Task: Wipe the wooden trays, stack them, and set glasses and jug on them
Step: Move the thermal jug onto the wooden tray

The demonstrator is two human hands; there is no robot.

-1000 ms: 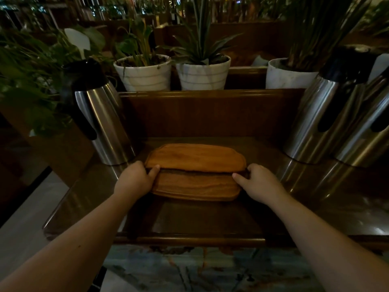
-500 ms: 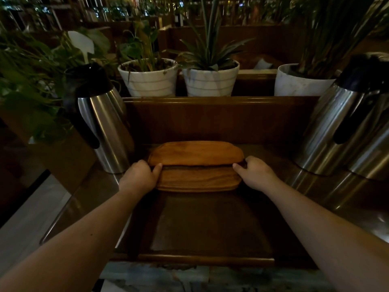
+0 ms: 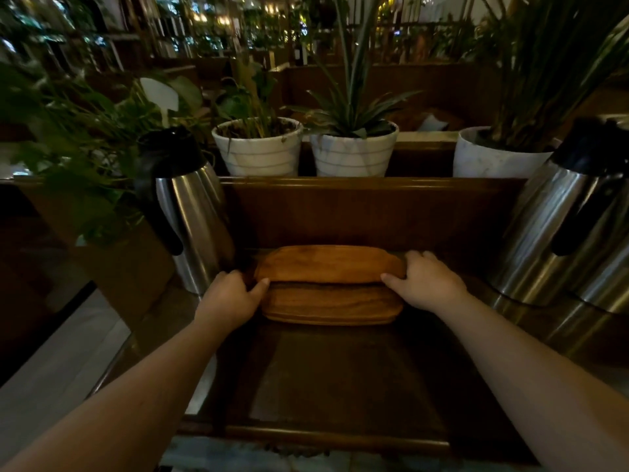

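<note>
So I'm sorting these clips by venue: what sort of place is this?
Probably a restaurant or café service station: steel jugs on a wooden counter, stacked wooden trays, potted plants.

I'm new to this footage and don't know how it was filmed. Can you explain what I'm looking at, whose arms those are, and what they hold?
There is no machine here. A person wears a camera on the head, looking forward and down, so the two bare arms are their own. The left hand and right hand grip the ends of the upper wooden tray, which lies on a lower tray, set further back. They rest on a dark wooden counter. A steel jug stands to the left, more steel jugs to the right, and potted plants stand behind. No glasses are in view.
</note>
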